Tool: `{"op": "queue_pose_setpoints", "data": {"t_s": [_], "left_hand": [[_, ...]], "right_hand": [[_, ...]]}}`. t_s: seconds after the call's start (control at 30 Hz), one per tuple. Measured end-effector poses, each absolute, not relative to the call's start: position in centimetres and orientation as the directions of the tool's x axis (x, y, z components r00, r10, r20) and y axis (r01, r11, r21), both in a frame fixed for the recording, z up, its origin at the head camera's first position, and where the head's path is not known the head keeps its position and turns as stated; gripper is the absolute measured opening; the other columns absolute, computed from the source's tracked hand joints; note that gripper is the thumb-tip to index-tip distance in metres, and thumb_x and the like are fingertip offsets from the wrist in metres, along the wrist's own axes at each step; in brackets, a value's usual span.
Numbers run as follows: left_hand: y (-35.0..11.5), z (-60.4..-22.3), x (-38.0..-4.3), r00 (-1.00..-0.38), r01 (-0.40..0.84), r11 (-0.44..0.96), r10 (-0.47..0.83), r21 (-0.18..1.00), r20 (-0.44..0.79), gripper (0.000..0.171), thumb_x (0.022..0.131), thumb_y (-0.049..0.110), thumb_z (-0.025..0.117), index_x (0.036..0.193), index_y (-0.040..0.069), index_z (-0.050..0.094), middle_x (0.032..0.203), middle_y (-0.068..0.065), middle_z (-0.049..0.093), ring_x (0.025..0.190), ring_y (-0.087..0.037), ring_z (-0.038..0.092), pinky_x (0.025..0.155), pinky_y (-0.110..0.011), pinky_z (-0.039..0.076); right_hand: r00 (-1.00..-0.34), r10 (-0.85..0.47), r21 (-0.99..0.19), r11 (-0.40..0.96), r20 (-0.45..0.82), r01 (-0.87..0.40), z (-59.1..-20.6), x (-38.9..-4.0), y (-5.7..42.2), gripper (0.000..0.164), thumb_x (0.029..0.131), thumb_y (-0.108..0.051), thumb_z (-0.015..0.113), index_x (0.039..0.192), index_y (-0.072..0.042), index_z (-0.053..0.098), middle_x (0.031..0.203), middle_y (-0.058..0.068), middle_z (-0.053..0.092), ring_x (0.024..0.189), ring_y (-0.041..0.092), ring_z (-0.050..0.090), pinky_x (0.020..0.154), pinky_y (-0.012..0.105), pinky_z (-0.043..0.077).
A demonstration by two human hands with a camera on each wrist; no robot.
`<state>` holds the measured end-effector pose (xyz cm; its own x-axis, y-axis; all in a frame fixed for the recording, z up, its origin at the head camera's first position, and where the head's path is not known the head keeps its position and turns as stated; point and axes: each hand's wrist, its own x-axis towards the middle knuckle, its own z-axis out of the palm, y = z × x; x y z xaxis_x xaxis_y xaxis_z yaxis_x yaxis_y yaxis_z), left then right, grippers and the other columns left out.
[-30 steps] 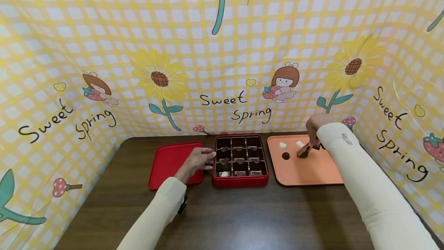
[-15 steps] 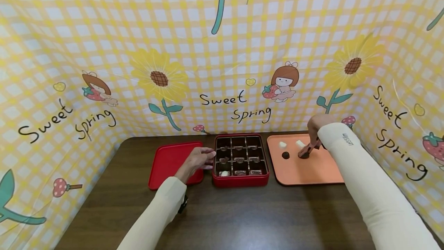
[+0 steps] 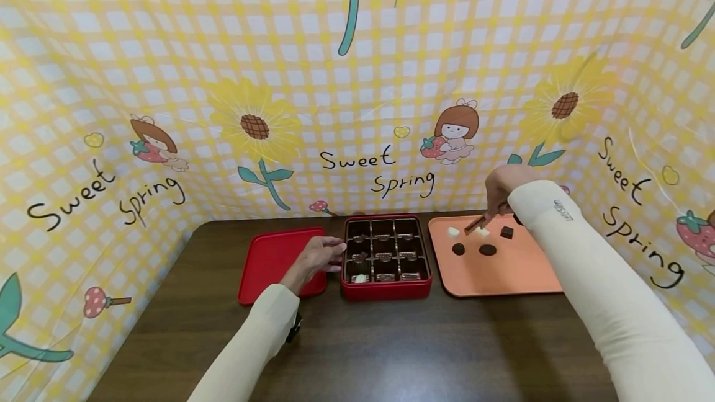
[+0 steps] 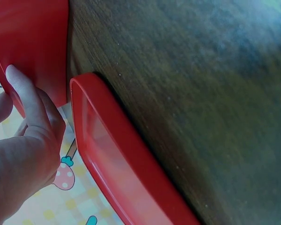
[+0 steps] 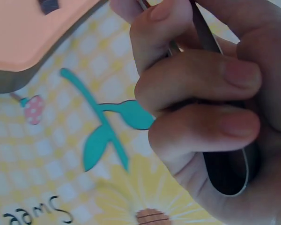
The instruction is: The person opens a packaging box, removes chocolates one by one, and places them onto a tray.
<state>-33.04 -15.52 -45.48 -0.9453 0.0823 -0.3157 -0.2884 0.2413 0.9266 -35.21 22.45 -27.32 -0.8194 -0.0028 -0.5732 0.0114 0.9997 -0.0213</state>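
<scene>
My right hand (image 3: 505,185) grips a pair of metal tongs (image 3: 475,224), its fingers curled round the folded metal (image 5: 227,173) in the right wrist view. The tongs' tips hang over the back of the orange tray (image 3: 503,281), right by a white chocolate (image 3: 481,232). Another white chocolate (image 3: 453,232), a round dark chocolate (image 3: 458,249), an oval dark one (image 3: 488,250) and a square dark one (image 3: 506,232) lie on that tray. My left hand (image 3: 317,257) rests its extended fingers against the side of a red box (image 3: 385,291), also seen as a red wall (image 4: 33,47).
The box has a divided insert (image 3: 385,247) with several compartments; a white chocolate (image 3: 360,278) sits in the front-left one. A red lid (image 3: 274,259) lies left of the box, partly under my left hand. A checkered cloth (image 3: 357,110) hangs behind the dark wooden table (image 3: 346,352).
The tongs have left the oval dark chocolate and moved back and left to a white one. The square dark chocolate now shows. My left hand stays at the box.
</scene>
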Motion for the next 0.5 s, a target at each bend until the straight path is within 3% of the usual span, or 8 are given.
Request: {"op": "queue_pose_setpoints", "data": {"t_s": [0.1,0.23,0.5], "left_hand": [[-15.5,-45.2,-32.8,-0.946,-0.282,0.252,0.088,0.926,-0.312,0.038,0.088,0.016,0.061,0.122,0.001,0.053,0.099,-0.015,0.059,0.08,-0.024,0.059,0.068,-0.038,0.055],[-15.5,-45.2,-32.8,-0.946,-0.282,0.263,0.084,0.923,-0.313,0.038,0.088,0.017,0.061,0.122,0.001,0.053,0.1,-0.016,0.059,0.082,-0.025,0.059,0.07,-0.04,0.055],[-15.5,-45.7,-33.2,-0.95,-0.273,0.274,0.074,0.922,-0.303,0.037,0.088,0.018,0.061,0.121,0.001,0.054,0.101,-0.015,0.06,0.084,-0.025,0.06,0.067,-0.037,0.055]], "right_hand": [[-0.826,-0.054,-0.005,0.998,-0.562,-0.061,-26.7,-35.0,21.1,0.026,0.076,-0.034,0.073,0.059,-0.018,0.063,0.05,-0.006,0.05,0.042,0.006,0.043,0.046,0.022,0.037],[-0.816,-0.137,0.017,0.984,-0.561,-0.177,-26.3,-35.0,19.6,0.032,0.081,-0.042,0.064,0.059,-0.019,0.059,0.052,-0.005,0.05,0.041,0.008,0.035,0.043,0.023,0.03],[-0.763,-0.321,-0.135,0.945,-0.562,-0.298,-26.6,-35.6,17.5,0.037,0.087,-0.041,0.057,0.061,-0.015,0.059,0.058,0.0,0.058,0.038,0.009,0.024,0.037,0.022,0.019]]}}
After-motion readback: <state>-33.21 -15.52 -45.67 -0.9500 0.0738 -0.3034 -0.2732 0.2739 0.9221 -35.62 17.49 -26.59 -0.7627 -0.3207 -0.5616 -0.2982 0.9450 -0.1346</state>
